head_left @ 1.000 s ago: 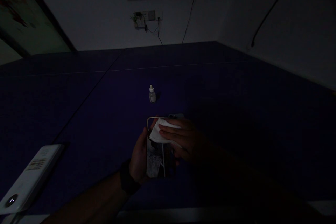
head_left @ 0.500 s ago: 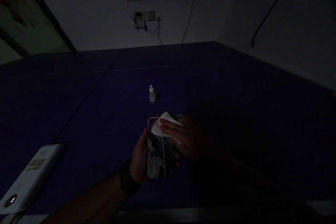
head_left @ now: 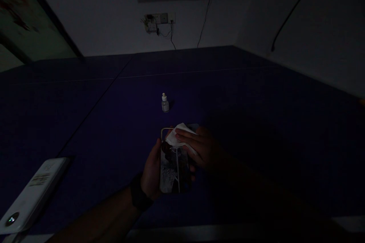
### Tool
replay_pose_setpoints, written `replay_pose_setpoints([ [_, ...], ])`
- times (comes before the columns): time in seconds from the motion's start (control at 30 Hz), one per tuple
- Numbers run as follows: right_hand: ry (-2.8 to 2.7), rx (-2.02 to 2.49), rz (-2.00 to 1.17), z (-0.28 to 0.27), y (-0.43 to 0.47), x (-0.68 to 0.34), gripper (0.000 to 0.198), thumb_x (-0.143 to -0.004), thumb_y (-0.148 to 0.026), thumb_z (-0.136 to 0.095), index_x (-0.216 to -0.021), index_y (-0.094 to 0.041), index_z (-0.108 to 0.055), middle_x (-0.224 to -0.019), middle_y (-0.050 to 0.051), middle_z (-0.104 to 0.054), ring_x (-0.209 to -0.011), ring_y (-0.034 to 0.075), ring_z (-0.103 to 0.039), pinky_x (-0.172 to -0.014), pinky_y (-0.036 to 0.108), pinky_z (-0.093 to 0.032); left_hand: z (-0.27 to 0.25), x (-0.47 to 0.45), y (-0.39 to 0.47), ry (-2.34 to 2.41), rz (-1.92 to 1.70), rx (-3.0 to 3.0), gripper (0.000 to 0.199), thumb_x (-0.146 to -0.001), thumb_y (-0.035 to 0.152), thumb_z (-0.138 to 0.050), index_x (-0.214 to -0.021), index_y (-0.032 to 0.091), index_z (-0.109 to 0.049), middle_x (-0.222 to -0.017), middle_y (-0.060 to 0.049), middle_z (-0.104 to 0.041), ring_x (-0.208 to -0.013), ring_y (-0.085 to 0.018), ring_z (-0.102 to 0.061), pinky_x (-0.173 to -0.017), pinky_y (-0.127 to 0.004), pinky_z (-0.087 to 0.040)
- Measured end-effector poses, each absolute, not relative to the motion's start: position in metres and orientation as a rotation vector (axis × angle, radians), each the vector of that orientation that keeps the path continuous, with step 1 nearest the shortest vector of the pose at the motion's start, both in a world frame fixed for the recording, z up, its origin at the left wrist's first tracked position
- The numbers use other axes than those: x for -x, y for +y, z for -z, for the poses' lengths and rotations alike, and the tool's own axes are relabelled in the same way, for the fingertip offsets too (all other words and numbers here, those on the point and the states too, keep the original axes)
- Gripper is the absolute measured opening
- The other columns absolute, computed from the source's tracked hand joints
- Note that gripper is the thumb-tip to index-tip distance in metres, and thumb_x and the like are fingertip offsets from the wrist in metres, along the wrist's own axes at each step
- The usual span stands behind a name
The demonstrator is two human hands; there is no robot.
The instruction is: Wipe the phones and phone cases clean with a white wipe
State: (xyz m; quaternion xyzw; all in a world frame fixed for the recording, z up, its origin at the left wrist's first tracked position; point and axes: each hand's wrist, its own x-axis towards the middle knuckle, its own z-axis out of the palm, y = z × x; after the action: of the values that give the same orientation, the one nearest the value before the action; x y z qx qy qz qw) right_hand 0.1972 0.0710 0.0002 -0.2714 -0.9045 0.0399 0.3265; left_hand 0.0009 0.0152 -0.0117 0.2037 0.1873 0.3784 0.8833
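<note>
While the patterned phone case [head_left: 169, 171] sits in the left hand's [head_left: 151, 171] grip over the purple surface [head_left: 114, 133], the right hand [head_left: 203, 148] holds a white tissue [head_left: 174, 137] against its upper part. Beyond stands a dropper bottle [head_left: 165, 106]; well leftward lies a white power bank [head_left: 34, 197].

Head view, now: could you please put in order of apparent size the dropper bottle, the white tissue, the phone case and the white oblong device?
Largest to smallest:
1. White oblong device
2. Phone case, partly covered
3. White tissue, partly covered by fingers
4. Dropper bottle
</note>
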Motion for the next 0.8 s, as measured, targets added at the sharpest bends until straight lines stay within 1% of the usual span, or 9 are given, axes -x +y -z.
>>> replay_pose_setpoints([
  [0.1, -2.207, 0.832, -0.332, -0.002, 0.069, -0.196, 0.037, -0.106, -0.024, -0.042, -0.132, -0.018, -0.068, -0.134, 0.013, -0.072, -0.103, 0.023, -0.07, -0.09, 0.04, -0.054, 0.009, -0.002, 0.016, 0.399, -0.784, -0.413, 0.081, -0.093, 0.079, -0.037, -0.116, 0.008, -0.068, -0.088, -0.017, -0.077, -0.08, -0.03, -0.077, -0.077, -0.039, -0.056],
  [0.17, -2.038, 0.964, -0.587, -0.005, 0.066, -0.195, 0.037, -0.106, -0.029, -0.041, -0.129, -0.022, -0.069, -0.124, 0.01, -0.076, -0.104, 0.023, -0.072, -0.089, 0.038, -0.056, 0.006, -0.005, 0.016, 0.418, -0.852, -0.383, 0.074, -0.095, 0.075, -0.039, -0.129, 0.014, -0.062, -0.096, -0.015, -0.076, -0.081, -0.03, -0.076, -0.074, -0.04, -0.057],
  [0.27, -1.793, 1.135, -0.9, -0.009, 0.063, -0.194, 0.038, -0.104, -0.041, -0.042, -0.111, -0.02, -0.073, -0.097, 0.007, -0.079, -0.087, 0.023, -0.074, -0.078, 0.035, -0.057, 0.002, -0.009, 0.017, 0.446, -0.943, -0.355, 0.068, -0.097, 0.069, -0.043, -0.154, 0.034, -0.034, -0.104, -0.011, -0.075, -0.081, -0.031, -0.077, -0.069, -0.043, -0.057],
  [0.37, -1.681, 1.202, -0.973, -0.009, 0.061, -0.194, 0.043, -0.103, -0.049, -0.043, -0.102, -0.017, -0.073, -0.086, 0.006, -0.075, -0.078, 0.023, -0.072, -0.072, 0.035, -0.056, 0.001, -0.011, 0.017, 0.457, -0.959, -0.367, 0.078, -0.096, 0.069, -0.044, -0.161, 0.045, -0.007, -0.105, -0.01, -0.074, -0.08, -0.033, -0.077, -0.069, -0.047, -0.058],
  [0.4, -1.677, 1.203, -0.95, -0.009, 0.061, -0.194, 0.044, -0.104, -0.049, -0.042, -0.104, -0.017, -0.073, -0.086, 0.006, -0.075, -0.078, 0.023, -0.071, -0.072, 0.035, -0.056, 0.001, -0.011, 0.016, 0.459, -0.966, -0.371, 0.079, -0.096, 0.07, -0.044, -0.161, 0.045, -0.004, -0.106, -0.01, -0.074, -0.081, -0.034, -0.077, -0.069, -0.048, -0.058],
  [0.47, -1.757, 1.149, -0.83, -0.007, 0.061, -0.196, 0.042, -0.106, -0.045, -0.039, -0.111, -0.019, -0.073, -0.091, 0.006, -0.076, -0.08, 0.022, -0.07, -0.075, 0.035, -0.056, 0.001, -0.01, 0.016, 0.449, -0.968, -0.373, 0.08, -0.097, 0.07, -0.043, -0.162, 0.041, -0.006, -0.106, -0.011, -0.074, -0.08, -0.033, -0.077, -0.07, -0.047, -0.058],
  [0.6, -2.183, 0.876, -0.365, -0.005, 0.062, -0.197, 0.038, -0.107, -0.029, -0.039, -0.129, -0.021, -0.07, -0.117, 0.01, -0.077, -0.09, 0.022, -0.067, -0.083, 0.039, -0.053, 0.001, -0.008, 0.015, 0.41, -0.888, -0.357, 0.085, -0.094, 0.072, -0.046, -0.162, 0.024, -0.025, -0.104, -0.015, -0.074, -0.076, -0.029, -0.075, -0.07, -0.043, -0.058],
  [0.7, -2.391, 0.686, -0.092, -0.003, 0.063, -0.196, 0.034, -0.104, -0.023, -0.048, -0.131, -0.018, -0.069, -0.132, 0.012, -0.073, -0.089, 0.023, -0.064, -0.08, 0.04, -0.051, 0.003, -0.009, 0.015, 0.435, -0.93, -0.32, 0.078, -0.095, 0.067, -0.051, -0.161, 0.031, -0.027, -0.113, -0.013, -0.074, -0.079, -0.027, -0.075, -0.075, -0.043, -0.058],
  [0.8, -2.454, 0.587, -0.003, -0.003, 0.065, -0.199, 0.034, -0.104, -0.022, -0.05, -0.13, -0.018, -0.07, -0.136, 0.011, -0.071, -0.086, 0.023, -0.062, -0.077, 0.039, -0.049, 0.004, -0.01, 0.016, 0.46, -0.988, -0.282, 0.074, -0.096, 0.062, -0.052, -0.161, 0.04, -0.023, -0.12, -0.01, -0.072, -0.083, -0.026, -0.075, -0.08, -0.044, -0.058],
])
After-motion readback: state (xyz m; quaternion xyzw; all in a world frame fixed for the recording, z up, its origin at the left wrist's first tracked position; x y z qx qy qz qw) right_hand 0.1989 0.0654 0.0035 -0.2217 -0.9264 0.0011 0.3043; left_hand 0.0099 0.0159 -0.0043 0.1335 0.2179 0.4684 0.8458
